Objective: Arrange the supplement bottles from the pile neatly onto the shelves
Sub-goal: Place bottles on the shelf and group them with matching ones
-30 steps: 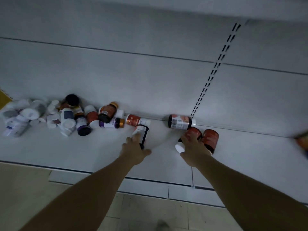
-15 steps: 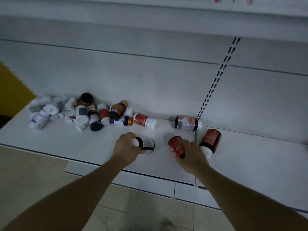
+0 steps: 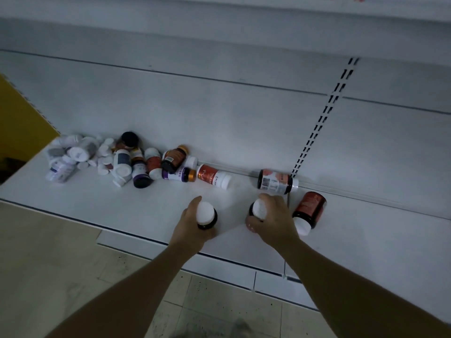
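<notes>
We grip one supplement bottle in each hand, caps up: our left hand [image 3: 192, 223] wraps a dark white-capped bottle [image 3: 205, 212] and our right hand [image 3: 273, 223], held apart from it, clasps a second bottle [image 3: 260, 208], apparently to stand both upright side by side. The pile [image 3: 117, 162] lies well to the left of the left hand, and a red bottle [image 3: 310, 211] lies on its side just right of the right hand. Bare shelf [image 3: 97, 211] opens left of the left hand, but the front edge runs close beneath both wrists, so we judge the free room lies sideways.
</notes>
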Available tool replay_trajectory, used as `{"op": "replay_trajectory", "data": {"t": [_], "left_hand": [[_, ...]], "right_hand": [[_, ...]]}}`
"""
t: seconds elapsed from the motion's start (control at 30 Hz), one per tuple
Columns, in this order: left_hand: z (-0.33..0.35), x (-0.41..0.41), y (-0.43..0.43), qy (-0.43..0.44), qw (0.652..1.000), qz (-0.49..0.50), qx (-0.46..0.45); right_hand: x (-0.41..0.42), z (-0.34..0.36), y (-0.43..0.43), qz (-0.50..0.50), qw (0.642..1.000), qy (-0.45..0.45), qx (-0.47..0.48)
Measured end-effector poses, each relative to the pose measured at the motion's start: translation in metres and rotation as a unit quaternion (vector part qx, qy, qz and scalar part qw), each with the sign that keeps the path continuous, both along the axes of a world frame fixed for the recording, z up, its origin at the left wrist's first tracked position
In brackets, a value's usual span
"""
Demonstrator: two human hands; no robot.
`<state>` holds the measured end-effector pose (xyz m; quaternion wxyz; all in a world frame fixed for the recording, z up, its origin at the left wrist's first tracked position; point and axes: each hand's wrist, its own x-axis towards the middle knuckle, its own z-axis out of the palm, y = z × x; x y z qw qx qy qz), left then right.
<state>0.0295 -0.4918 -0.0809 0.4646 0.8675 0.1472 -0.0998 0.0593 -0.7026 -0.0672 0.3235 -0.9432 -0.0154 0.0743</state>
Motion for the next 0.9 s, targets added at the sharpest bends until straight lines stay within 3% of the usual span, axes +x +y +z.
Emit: {"op": "replay_trajectory", "data": {"t": [0.13, 0.23, 0.37, 0.5, 0.6, 0.67, 0.77, 0.9], "left_hand": [[0.006, 0.0, -0.004, 0.0, 0.994, 0.083, -0.064], [0.02, -0.002, 0.001, -0.003, 0.98, 0.131, -0.153], [0.07, -0.024, 0.004, -0.005, 0.913, 0.175, -0.369], [0.121, -0.054, 0.008, -0.025, 0.855, 0.17, -0.49], [0.153, -0.076, 0.009, -0.014, 0.828, 0.126, -0.547], [0.172, -0.088, 0.009, -0.015, 0.819, 0.103, -0.564], [0.191, -0.107, 0.015, 0.002, 0.805, 0.089, -0.587], [0.213, -0.131, 0.021, 0.042, 0.794, 0.033, -0.605]], "right_hand": [[-0.004, -0.002, -0.004, -0.011, 0.994, 0.066, 0.082], [-0.008, 0.019, -0.007, -0.066, 0.964, 0.105, 0.234], [-0.034, 0.067, -0.005, -0.152, 0.869, 0.153, 0.446], [-0.07, 0.111, 0.0, -0.199, 0.794, 0.127, 0.561], [-0.099, 0.143, 0.009, -0.223, 0.687, 0.147, 0.676], [-0.119, 0.162, 0.015, -0.229, 0.646, 0.182, 0.705], [-0.15, 0.191, 0.029, -0.209, 0.65, 0.189, 0.706], [-0.185, 0.215, 0.038, -0.188, 0.72, 0.119, 0.658]]}}
